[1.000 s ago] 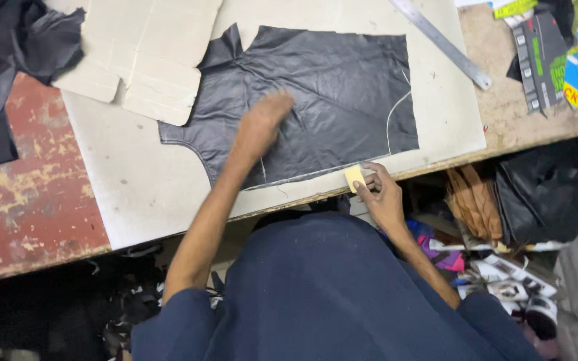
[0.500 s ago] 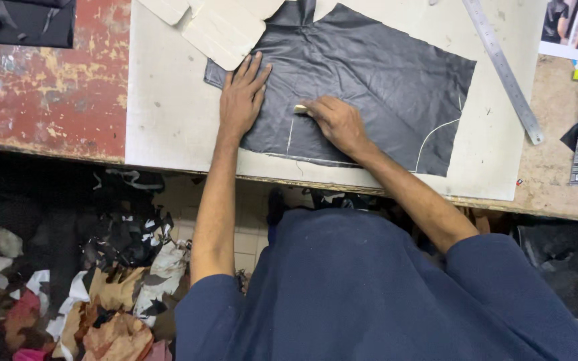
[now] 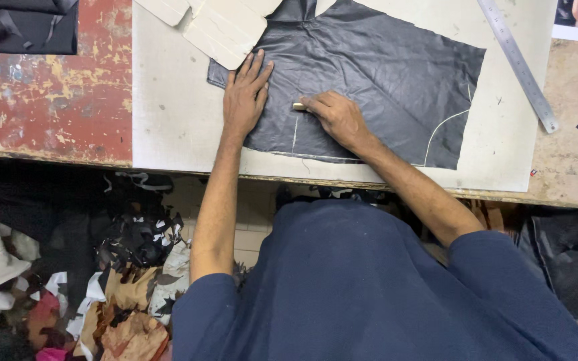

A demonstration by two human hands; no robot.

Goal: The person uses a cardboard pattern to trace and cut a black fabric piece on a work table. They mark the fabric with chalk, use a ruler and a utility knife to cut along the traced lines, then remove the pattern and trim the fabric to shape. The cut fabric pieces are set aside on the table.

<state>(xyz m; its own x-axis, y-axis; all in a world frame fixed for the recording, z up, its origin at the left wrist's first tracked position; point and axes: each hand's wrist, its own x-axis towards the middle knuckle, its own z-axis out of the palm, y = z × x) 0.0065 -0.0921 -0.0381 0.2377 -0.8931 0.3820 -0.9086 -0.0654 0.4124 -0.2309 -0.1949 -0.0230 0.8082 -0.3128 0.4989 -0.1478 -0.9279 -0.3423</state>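
A black leather piece lies flat on a pale cutting board. My left hand presses flat on its left part, fingers spread. My right hand grips a small pale piece of chalk with its tip on the leather, at the top of a short white line running toward the near edge. A curved white chalk line shows on the leather's right side.
Pale card pattern pieces lie at the board's far edge. A metal ruler lies at the right. Dark fabric sits on the worn red tabletop. Leather scraps cover the floor below.
The view has shifted right across the earlier frames. My right hand came from the table's near edge onto the leather with the chalk; a short white line now shows below it.
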